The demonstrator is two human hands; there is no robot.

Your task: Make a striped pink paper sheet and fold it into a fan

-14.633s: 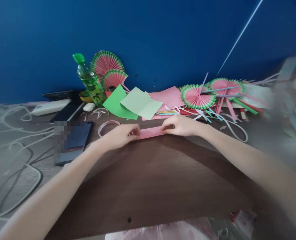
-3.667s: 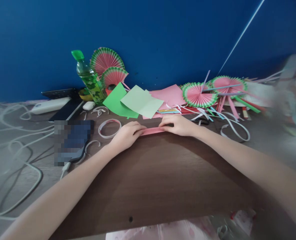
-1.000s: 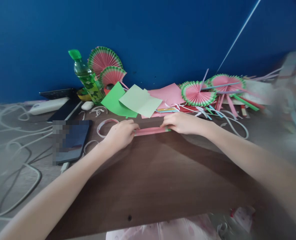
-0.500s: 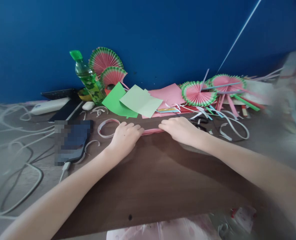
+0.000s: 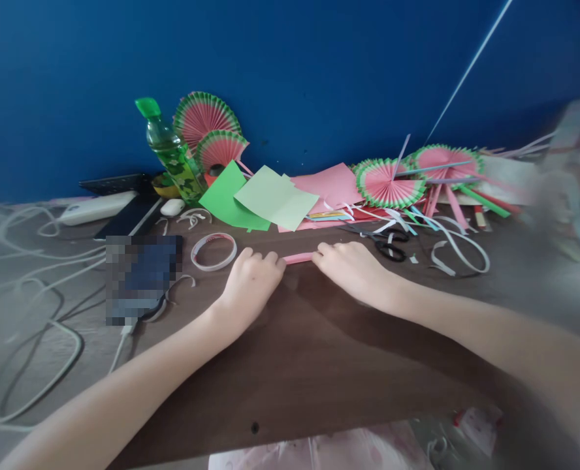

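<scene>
A narrow folded strip of pink paper (image 5: 298,258) spans the gap between my two hands, low over the brown table (image 5: 290,365). My left hand (image 5: 253,284) is closed on its left end, fingertips curled out of sight. At the other end my right hand (image 5: 351,271) pinches the strip, knuckles up. Just left of my left hand lies a roll of tape (image 5: 213,252). Black-handled scissors (image 5: 392,246) rest beyond my right hand, partly among white paper scraps.
Green sheets (image 5: 275,196) and pink paper (image 5: 332,184) lie at the back. Pleated pink-and-green paper fans (image 5: 390,185) sit to the right; others lean on the blue wall beside a green-capped bottle (image 5: 170,147). A phone (image 5: 143,277) with cables (image 5: 69,326) occupies the left.
Both hands have shifted slightly toward me with the pink strip. The stretch of strip between them looks shorter, and the scissors show more fully.
</scene>
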